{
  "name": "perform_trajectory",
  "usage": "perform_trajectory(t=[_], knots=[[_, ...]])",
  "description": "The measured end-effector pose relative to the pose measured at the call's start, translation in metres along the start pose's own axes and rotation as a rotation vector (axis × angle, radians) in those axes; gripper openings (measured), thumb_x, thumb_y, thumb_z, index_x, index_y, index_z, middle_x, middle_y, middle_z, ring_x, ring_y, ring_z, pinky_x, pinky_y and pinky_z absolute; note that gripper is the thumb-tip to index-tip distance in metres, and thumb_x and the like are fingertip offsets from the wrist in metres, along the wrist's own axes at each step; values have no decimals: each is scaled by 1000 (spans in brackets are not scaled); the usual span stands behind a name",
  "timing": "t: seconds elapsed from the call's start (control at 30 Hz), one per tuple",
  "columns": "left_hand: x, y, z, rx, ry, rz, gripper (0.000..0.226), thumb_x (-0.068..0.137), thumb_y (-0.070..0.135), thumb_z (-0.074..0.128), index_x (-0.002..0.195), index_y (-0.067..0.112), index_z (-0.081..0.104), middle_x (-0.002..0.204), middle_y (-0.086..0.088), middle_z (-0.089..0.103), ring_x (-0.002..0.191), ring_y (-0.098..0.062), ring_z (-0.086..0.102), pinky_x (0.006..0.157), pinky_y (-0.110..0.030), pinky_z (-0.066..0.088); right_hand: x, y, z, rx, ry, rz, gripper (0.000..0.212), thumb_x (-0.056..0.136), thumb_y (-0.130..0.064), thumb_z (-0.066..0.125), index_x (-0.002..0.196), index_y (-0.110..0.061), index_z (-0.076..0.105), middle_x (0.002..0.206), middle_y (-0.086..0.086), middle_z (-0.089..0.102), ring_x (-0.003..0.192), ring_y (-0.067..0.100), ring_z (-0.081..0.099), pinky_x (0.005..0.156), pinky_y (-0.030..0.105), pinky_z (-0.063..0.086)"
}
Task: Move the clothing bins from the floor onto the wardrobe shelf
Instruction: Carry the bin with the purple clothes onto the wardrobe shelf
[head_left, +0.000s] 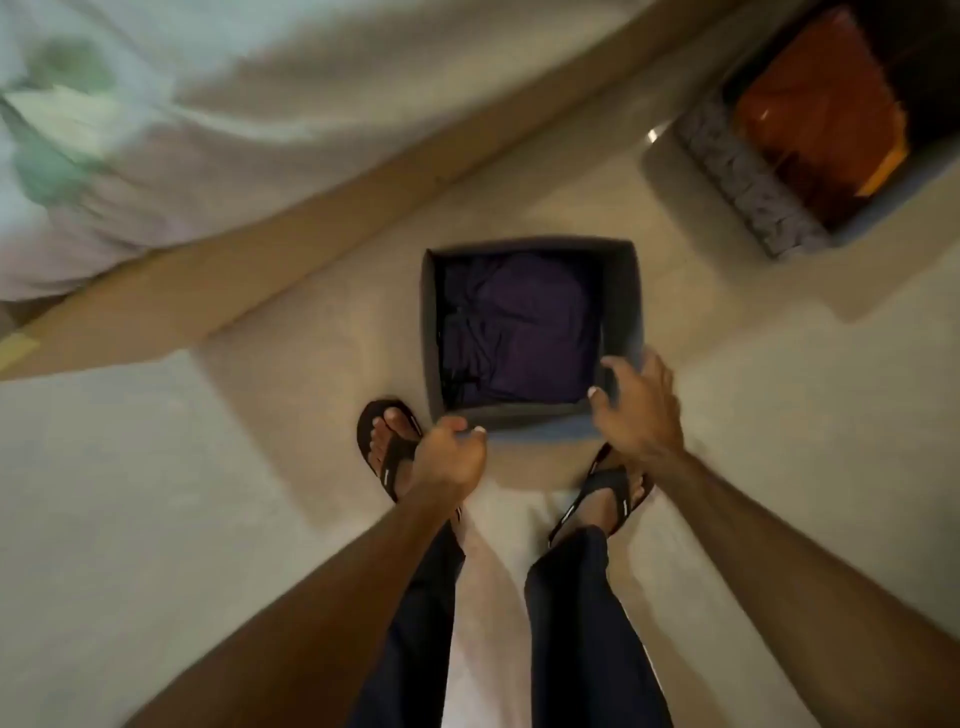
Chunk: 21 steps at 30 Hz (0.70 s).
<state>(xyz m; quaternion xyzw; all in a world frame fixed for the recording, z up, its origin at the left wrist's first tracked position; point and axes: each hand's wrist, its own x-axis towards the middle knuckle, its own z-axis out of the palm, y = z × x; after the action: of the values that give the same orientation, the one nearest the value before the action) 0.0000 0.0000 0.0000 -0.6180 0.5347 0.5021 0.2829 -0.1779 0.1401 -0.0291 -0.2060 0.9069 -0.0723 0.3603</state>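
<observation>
As both hands reach down, the dark bin (621, 301) sits on the floor (156, 493) at the centre of the frame. It is just ahead of the person's sandals (387, 457), with purple clothing (530, 332) bundled loosely inside. The left hand (449, 454) hovers at the bin's near left corner, its fingers (460, 426) loosely curled and holding nothing. The right hand (641, 410) is at the near right corner with its fingers spread wide over the rim; blur hides whether they touch it. Neither hand has a grip yet, so the step in hand looks like taking hold for the lift.

To do it well, each hand should probably take an opposite side wall, thumbs inside the rim. That way the bin rises level and the clothing stays put. If the walls are soft, a grip lower down would stop them folding inward.

A wooden bed frame (260, 249) runs diagonally across the upper left of the frame, near the bin's far left corner, with a pale sheet (260, 78) above it. A second bin (743, 176) with orange clothing (821, 104) stands at the upper right, well apart. Bare floor lies at the lower left and at the right edge, which gives room to straighten up and turn. The wardrobe shelf is not in view, so I cannot tell which way to carry the bin.
</observation>
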Motion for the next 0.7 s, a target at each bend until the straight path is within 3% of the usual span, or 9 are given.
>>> perform_trajectory(t=[0.13, 0.23, 0.3, 0.4, 0.43, 0.5, 0.6, 0.7], knots=[[35, -4, 37, -77, -21, -177, 44, 95, 39, 52, 127, 10, 56, 128, -12, 59, 114, -32, 55, 88, -29, 39, 42, 23, 24, -129, -13, 71, 52, 85, -27, 60, 134, -19, 44, 153, 18, 16, 139, 39, 19, 102, 57, 35], [42, -5, 48, -185, 53, -195, 39, 93, 36, 56, 121, 9, 61, 123, -12, 63, 102, -30, 57, 84, -29, 39, 55, 35, 35, -96, -53, 82, 38, 88, -15, 49, 125, -4, 48, 136, 23, 40, 123, 43, 41, 97, 53, 44], [44, -2, 45, -186, 140, -145, 46, 91, 35, 58, 132, 14, 55, 132, -12, 59, 117, -32, 55, 96, -34, 40, 52, 35, 35, -58, -44, 73, 28, 86, -9, 45, 110, 1, 55, 115, 26, 52, 106, 44, 53, 86, 48, 50], [45, -4, 30, -61, 247, -67, 66, 82, 51, 58, 142, 30, 41, 151, -11, 39, 139, -33, 33, 116, -44, 24, 29, 34, 43, 24, -189, 76, 24, 84, -20, 45, 91, -7, 63, 96, 19, 63, 92, 40, 60, 77, 39, 49], [50, -8, 25, 10, 267, -68, 74, 74, 62, 55, 141, 38, 36, 153, -10, 35, 143, -33, 26, 117, -51, 19, 20, 31, 45, 73, -260, 87, 28, 85, -25, 46, 97, -9, 66, 102, 15, 67, 97, 38, 61, 81, 37, 49], [53, -9, 17, 65, 254, -77, 83, 63, 72, 50, 139, 47, 30, 153, -9, 34, 144, -34, 21, 115, -56, 18, 12, 29, 47, 133, -281, 121, 42, 90, -27, 51, 130, -14, 57, 130, 12, 60, 118, 33, 56, 96, 35, 46], [40, 6, 11, -9, 108, -76, 68, 87, 48, 60, 147, 30, 33, 155, -13, 30, 143, -33, 22, 115, -43, 20, 20, 22, 44, 158, -125, 171, 56, 94, -26, 50, 147, -15, 35, 149, 15, 37, 129, 32, 46, 101, 37, 42], [40, 12, 14, -54, 18, -69, 65, 93, 31, 60, 150, 18, 31, 154, -14, 31, 141, -30, 28, 109, -34, 25, 24, 20, 44, 172, -88, 211, 52, 95, -22, 45, 146, -13, 38, 140, 16, 50, 121, 35, 53, 96, 38, 47]])
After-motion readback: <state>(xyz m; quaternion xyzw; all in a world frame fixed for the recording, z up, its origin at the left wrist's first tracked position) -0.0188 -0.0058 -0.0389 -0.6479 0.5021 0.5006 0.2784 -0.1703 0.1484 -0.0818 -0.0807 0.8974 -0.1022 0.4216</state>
